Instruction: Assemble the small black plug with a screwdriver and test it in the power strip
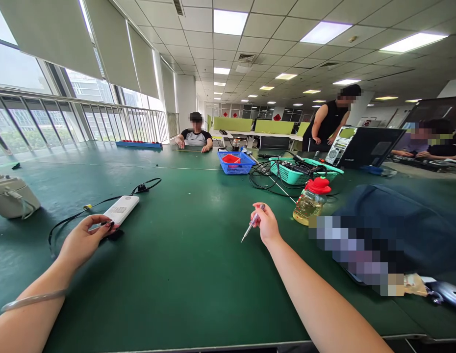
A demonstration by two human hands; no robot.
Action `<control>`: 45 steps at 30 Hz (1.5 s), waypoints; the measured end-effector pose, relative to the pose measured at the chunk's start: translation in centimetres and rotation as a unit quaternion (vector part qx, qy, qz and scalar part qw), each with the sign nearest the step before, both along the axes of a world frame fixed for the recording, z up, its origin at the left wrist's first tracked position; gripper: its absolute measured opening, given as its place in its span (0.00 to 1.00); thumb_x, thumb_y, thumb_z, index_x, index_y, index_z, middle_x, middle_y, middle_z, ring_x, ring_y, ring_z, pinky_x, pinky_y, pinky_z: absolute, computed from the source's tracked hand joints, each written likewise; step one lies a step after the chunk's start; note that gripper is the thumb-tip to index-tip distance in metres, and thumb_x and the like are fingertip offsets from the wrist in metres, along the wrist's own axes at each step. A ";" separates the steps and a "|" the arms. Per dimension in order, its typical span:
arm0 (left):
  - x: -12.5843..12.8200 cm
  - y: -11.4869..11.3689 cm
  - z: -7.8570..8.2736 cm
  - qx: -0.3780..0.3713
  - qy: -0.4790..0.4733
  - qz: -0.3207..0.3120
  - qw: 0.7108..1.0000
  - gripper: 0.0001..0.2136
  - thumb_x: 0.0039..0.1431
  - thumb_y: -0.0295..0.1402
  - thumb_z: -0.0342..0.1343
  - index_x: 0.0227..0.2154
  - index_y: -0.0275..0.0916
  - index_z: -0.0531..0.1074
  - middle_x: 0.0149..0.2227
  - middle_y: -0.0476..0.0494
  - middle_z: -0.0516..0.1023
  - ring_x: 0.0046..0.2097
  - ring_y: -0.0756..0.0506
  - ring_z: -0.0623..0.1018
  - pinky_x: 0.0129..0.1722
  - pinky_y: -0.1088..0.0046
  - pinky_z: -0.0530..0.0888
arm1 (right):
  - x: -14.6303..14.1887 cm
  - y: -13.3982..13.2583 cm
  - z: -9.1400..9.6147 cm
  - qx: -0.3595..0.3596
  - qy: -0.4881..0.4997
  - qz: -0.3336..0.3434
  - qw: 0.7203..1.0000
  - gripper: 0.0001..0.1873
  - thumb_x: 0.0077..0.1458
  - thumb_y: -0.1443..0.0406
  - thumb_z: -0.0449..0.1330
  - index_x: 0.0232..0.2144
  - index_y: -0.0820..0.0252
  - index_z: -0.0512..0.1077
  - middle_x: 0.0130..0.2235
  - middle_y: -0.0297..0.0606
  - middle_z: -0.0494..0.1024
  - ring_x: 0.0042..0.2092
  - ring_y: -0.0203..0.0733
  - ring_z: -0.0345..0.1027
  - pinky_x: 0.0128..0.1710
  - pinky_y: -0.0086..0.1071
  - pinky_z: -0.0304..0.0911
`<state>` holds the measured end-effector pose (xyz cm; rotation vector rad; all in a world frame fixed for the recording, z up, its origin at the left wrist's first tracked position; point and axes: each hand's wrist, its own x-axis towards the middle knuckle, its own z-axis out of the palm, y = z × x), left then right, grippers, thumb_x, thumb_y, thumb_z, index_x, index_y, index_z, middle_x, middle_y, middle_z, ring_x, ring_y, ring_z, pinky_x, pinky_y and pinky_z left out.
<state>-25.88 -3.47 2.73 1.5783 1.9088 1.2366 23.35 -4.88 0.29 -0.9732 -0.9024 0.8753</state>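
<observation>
While the fingers of the right hand (267,224) hold a slim screwdriver (251,225) over the green surface (191,279), the left hand's (84,241) meet a white block (123,209) lying there, grip unclear. Rightward sit a red-topped jar (308,207), a cable-filled basket (286,174) and a dark bag (408,211).

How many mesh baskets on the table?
2. A blue basket beyond the right hand, with a red tray inside; a teal basket to its right, holding dark items. Others could be hidden behind the computer case.

Bare forearms (319,289), slim pale bangle (35,298) around the left, seemingly translucent
</observation>
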 end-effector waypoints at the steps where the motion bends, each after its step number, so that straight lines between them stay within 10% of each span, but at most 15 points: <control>1: 0.1 0.0 0.1 -0.010 -0.017 -0.009 1.000 0.23 0.51 0.44 0.55 0.48 0.39 0.69 0.33 0.43 0.83 0.41 0.42 0.82 0.47 0.65 0.75 | 0.0 0.0 0.0 0.001 0.000 0.000 1.000 0.18 0.46 0.51 0.63 0.33 0.56 0.67 0.18 0.26 0.69 0.16 0.31 0.56 0.18 0.28 0.57; 11: 0.4 0.2 -0.2 -0.012 -0.096 -0.046 0.994 0.29 0.38 0.51 0.61 0.43 0.39 0.74 0.41 0.40 0.82 0.49 0.37 0.78 0.56 0.62 0.70 | 0.0 -0.2 0.1 0.002 0.000 0.000 1.000 0.18 0.47 0.50 0.63 0.33 0.55 0.67 0.18 0.26 0.69 0.16 0.32 0.56 0.18 0.28 0.58; 45: -0.3 0.2 -0.2 -0.064 0.294 -0.018 0.954 0.17 0.57 0.38 0.47 0.43 0.44 0.77 0.51 0.44 0.77 0.47 0.38 0.77 0.45 0.66 0.71 | -0.2 -0.1 0.0 0.001 -0.007 0.009 1.000 0.18 0.46 0.51 0.63 0.33 0.55 0.68 0.18 0.26 0.69 0.17 0.32 0.57 0.17 0.28 0.57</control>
